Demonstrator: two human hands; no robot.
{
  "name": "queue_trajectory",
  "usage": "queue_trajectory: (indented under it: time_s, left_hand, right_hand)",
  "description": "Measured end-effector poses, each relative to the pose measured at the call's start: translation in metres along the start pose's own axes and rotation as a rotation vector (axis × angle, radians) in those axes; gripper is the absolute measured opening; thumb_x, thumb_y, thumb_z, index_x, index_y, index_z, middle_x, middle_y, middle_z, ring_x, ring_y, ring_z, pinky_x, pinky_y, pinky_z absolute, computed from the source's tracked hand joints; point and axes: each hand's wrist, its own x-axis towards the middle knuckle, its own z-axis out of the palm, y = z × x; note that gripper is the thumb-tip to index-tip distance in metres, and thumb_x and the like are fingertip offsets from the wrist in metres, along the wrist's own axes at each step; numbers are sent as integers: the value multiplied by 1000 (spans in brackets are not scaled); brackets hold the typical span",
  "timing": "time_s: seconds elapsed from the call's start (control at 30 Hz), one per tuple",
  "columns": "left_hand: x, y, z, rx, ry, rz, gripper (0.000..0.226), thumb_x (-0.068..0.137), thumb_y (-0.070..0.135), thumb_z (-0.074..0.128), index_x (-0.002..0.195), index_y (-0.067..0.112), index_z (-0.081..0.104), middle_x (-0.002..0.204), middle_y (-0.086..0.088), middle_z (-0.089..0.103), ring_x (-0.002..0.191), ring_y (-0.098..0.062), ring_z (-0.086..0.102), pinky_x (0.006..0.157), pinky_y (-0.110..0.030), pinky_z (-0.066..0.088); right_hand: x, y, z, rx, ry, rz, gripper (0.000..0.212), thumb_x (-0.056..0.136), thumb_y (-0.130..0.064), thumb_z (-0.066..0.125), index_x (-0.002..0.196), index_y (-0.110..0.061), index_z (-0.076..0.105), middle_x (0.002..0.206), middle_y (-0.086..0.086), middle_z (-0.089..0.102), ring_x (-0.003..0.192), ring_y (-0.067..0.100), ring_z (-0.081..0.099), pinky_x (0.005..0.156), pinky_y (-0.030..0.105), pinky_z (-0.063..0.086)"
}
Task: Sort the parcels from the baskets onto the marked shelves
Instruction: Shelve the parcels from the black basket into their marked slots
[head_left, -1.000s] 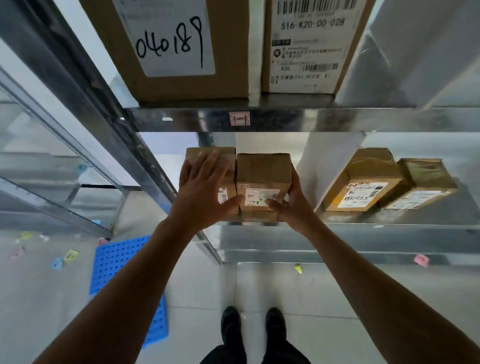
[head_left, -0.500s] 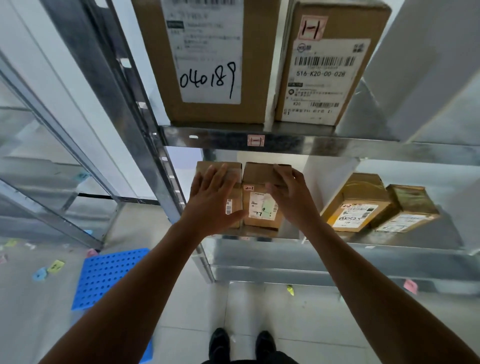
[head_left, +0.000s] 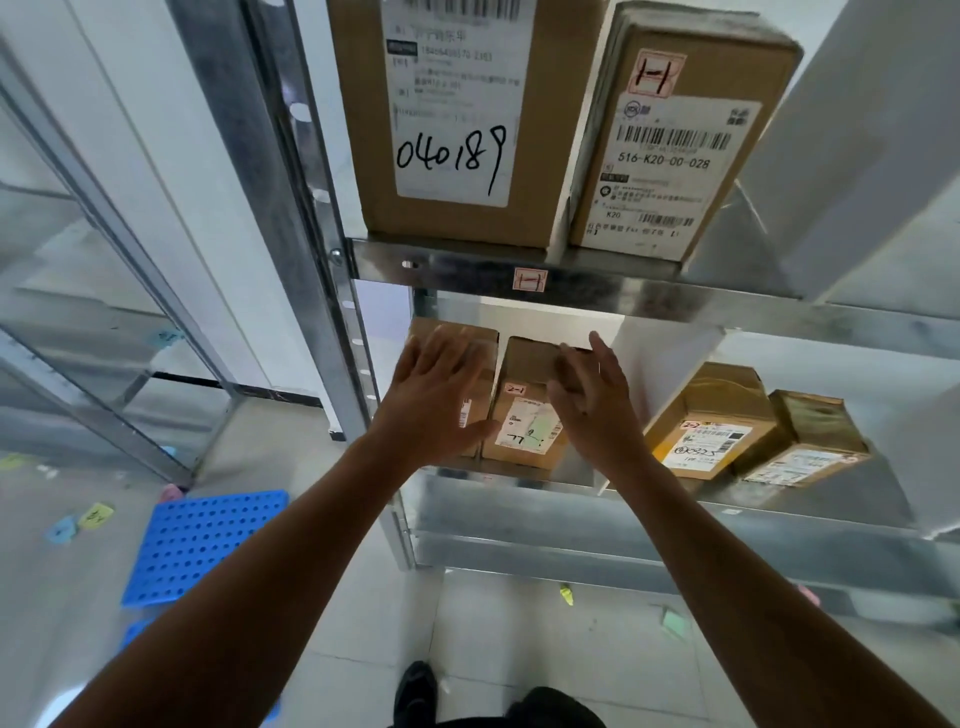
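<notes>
A small brown parcel tagged 2-1 (head_left: 524, 431) stands on the lower metal shelf (head_left: 519, 479), in its left compartment. A second brown parcel (head_left: 484, 347) stands right beside it on the left. My left hand (head_left: 436, 400) lies flat against that left parcel with its fingers spread. My right hand (head_left: 597, 410) rests on the upper right corner of the 2-1 parcel, fingers bent over its top and thumb lifted clear. Neither parcel is off the shelf.
On the upper shelf, marked 1-1 (head_left: 530, 280), stand two big cartons (head_left: 452, 130) (head_left: 670, 156). A white divider (head_left: 670, 374) separates two more parcels (head_left: 711, 431) (head_left: 810, 447) to the right. A blue perforated board (head_left: 202, 545) and coloured notes lie on the floor.
The 2-1 parcel has gone deeper into the shelf beside the left parcel. My right hand slid from its front to its upper right corner. The camera tilted up.
</notes>
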Motion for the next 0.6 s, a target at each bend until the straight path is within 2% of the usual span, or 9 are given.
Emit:
queue_trajectory:
  time_s: [0.03, 0.1, 0.23, 0.3, 0.37, 0.47, 0.53, 0.6]
  left_hand:
    - [-1, 2, 0, 7, -19, -10, 99, 86, 68, 62, 162, 21, 20, 172, -6, 6, 158, -36, -9, 126, -60, 3]
    - [-4, 9, 0, 23, -31, -34, 99, 89, 68, 60, 163, 20, 18, 173, -5, 1, 157, -34, -13, 124, -62, 1]
    - [-20, 33, -10, -33, 16, -116, 92, 90, 66, 59, 161, 18, 26, 172, -3, 13, 158, -31, -7, 125, -60, 2]
    - [-34, 50, -12, -37, 46, -201, 92, 91, 74, 47, 162, 20, 25, 171, -1, 14, 159, -27, -7, 127, -54, -2]
    - [-53, 67, -13, -14, 96, -284, 90, 90, 77, 35, 161, 21, 28, 170, 0, 21, 159, -25, -2, 128, -49, -3]
    - [-93, 87, -12, 12, 163, -428, 86, 92, 75, 35, 159, 22, 31, 167, 0, 28, 158, -22, 4, 128, -51, 5]
    - [-125, 97, -14, 22, 182, -536, 83, 93, 73, 38, 159, 24, 28, 167, 1, 29, 158, -24, 8, 127, -53, 7]
    - [-162, 104, -19, 20, 184, -664, 82, 92, 73, 38, 159, 28, 25, 167, 2, 29, 158, -27, 9, 126, -55, 6]
  right_hand:
    - [-2, 1, -1, -30, 12, -35, 64, 100, -57, 38, 154, -23, 43, 173, 5, 17, 160, 32, 11, 127, 50, 14]
    - [-4, 1, -3, -60, 20, -84, 64, 102, -56, 36, 155, -22, 43, 173, 4, 19, 161, 30, 3, 128, 50, 5]
    - [-9, -4, -10, -88, 1, -202, 66, 103, -56, 35, 159, -21, 40, 172, 2, 21, 162, 25, 0, 128, 41, -6]
    - [-12, -8, -16, -76, -5, -290, 65, 104, -55, 37, 158, -19, 42, 170, 4, 27, 161, 26, 7, 129, 42, -3]
    - [-17, -11, -21, -60, -24, -381, 63, 104, -52, 41, 155, -15, 46, 166, 8, 36, 160, 29, 17, 131, 49, 9]
    - [-29, -15, -25, -13, -74, -483, 61, 104, -49, 43, 150, -10, 51, 158, 16, 48, 153, 35, 32, 123, 58, 30]
    - [-42, -25, -23, 18, -146, -518, 63, 104, -51, 39, 151, -10, 51, 156, 17, 50, 152, 37, 36, 122, 61, 29]
    - [-57, -40, -13, 36, -199, -586, 58, 105, -47, 44, 150, -11, 52, 157, 16, 50, 153, 37, 34, 124, 65, 21]
